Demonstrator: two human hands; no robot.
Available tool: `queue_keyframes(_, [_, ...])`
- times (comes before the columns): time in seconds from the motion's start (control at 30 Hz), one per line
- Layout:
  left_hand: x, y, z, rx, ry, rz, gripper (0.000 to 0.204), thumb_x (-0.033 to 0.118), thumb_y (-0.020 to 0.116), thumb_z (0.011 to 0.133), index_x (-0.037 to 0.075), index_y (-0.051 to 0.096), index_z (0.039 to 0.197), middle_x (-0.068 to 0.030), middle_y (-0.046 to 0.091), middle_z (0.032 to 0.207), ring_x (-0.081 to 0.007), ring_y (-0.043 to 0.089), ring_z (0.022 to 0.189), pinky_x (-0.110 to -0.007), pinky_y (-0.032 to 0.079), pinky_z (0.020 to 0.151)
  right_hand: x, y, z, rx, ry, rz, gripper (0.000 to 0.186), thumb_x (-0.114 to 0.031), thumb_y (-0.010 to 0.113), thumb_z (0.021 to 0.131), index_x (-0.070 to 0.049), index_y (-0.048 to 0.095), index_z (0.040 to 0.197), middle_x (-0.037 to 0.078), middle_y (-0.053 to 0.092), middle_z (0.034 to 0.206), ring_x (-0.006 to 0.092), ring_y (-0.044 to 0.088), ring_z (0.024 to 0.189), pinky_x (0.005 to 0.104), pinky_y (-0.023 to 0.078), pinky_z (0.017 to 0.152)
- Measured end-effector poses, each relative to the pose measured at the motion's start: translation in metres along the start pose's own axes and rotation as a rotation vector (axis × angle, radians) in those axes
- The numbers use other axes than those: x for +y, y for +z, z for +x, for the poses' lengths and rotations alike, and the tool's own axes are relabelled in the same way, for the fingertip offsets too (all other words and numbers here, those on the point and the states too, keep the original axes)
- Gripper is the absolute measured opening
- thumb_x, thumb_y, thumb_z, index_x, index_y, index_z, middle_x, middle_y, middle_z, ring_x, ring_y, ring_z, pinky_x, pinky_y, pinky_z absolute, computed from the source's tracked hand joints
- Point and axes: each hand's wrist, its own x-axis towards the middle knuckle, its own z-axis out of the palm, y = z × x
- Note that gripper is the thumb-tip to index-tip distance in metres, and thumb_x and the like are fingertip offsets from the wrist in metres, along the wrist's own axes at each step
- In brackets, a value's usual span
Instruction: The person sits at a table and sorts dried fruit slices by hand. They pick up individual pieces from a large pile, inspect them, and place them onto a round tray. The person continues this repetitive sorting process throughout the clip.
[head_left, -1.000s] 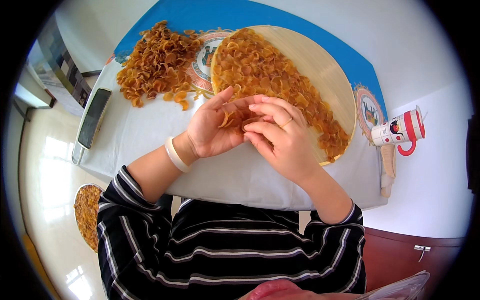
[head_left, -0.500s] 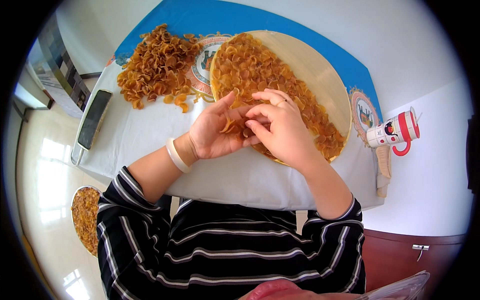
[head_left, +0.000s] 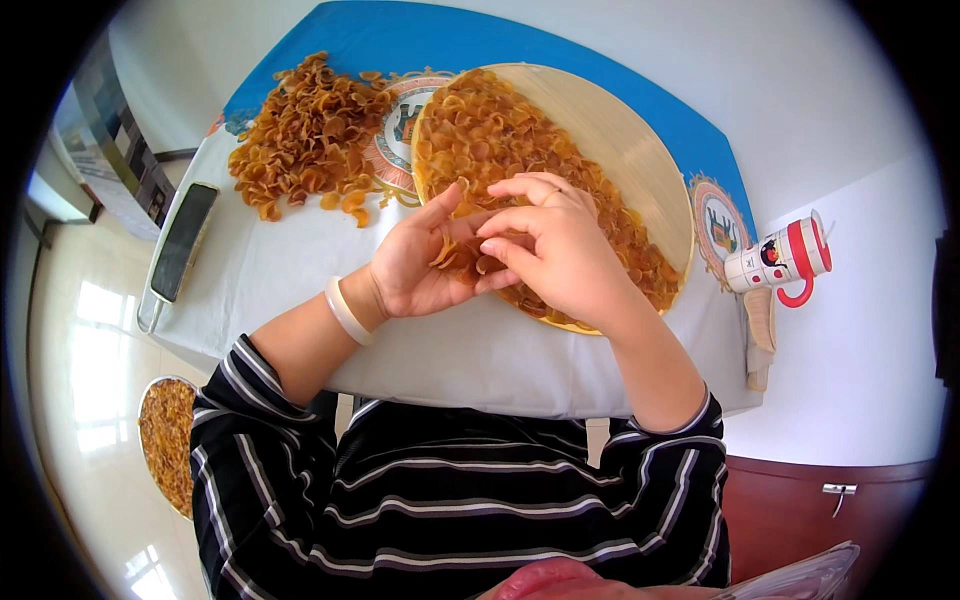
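Staying close together over the tabletop (head_left: 300, 285), by the round tray (head_left: 625, 145), the left hand (head_left: 412, 268) and right hand (head_left: 575, 258) look much as they did half a second ago. The left cups brown slices (head_left: 457, 259) in its palm, fingers unclenched, and the right's fingers bend over them, but I can't tell if they pinch one. The red and white cup (head_left: 772, 258) has pictures, and marks too small to read.
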Motion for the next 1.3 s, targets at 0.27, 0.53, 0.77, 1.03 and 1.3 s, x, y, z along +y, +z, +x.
queue_keyframes(0.27, [-0.002,-0.004,0.001,-0.026,-0.012,-0.030,0.076,0.060,0.032,0.104,-0.006,0.046,0.139,-0.0151,0.054,0.128,-0.0249,0.054,0.121,-0.045,0.043,0.112,-0.004,0.003,0.006,-0.156,0.012,-0.118,0.009,-0.013,0.069,0.087,-0.007,0.072,0.093,0.012,0.063,0.127,0.0295,0.047,0.132,0.0456,0.030,0.108])
queue_keyframes(0.53, [-0.001,0.003,0.001,0.030,-0.048,0.042,0.075,0.059,0.032,0.105,-0.006,0.046,0.139,-0.0194,0.052,0.133,-0.0310,0.050,0.129,-0.046,0.041,0.115,-0.003,0.002,0.012,-0.211,0.082,-0.122,0.006,-0.012,0.065,0.089,-0.006,0.066,0.088,0.009,0.066,0.108,0.0300,0.052,0.121,0.0433,0.029,0.105])
queue_keyframes(0.77, [-0.001,0.011,0.002,0.030,-0.064,0.019,0.075,0.056,0.030,0.106,-0.008,0.044,0.141,-0.0255,0.047,0.143,-0.0375,0.048,0.134,-0.045,0.039,0.117,-0.007,-0.013,0.013,-0.022,0.361,0.348,0.008,-0.011,0.061,0.096,-0.003,0.064,0.094,0.010,0.068,0.095,0.0242,0.064,0.096,0.0379,0.042,0.092])
queue_keyframes(1.03, [0.002,0.009,0.003,0.008,0.049,0.103,0.069,0.050,0.029,0.108,-0.008,0.040,0.145,-0.0273,0.049,0.143,-0.0375,0.049,0.134,-0.041,0.041,0.116,0.033,-0.040,-0.030,0.146,0.435,0.631,0.020,-0.007,0.054,0.102,-0.005,0.060,0.120,-0.002,0.058,0.089,0.0076,0.056,0.083,0.0243,0.048,0.073])
queue_keyframes(1.3, [0.005,0.012,0.004,0.011,0.100,0.059,0.066,0.047,0.029,0.109,-0.007,0.039,0.145,-0.0277,0.051,0.139,-0.0389,0.049,0.134,-0.041,0.041,0.117,0.060,-0.018,-0.082,0.111,0.677,0.712,0.011,-0.005,0.057,0.098,0.000,0.061,0.107,0.002,0.066,0.094,0.0093,0.067,0.085,0.0238,0.052,0.074])
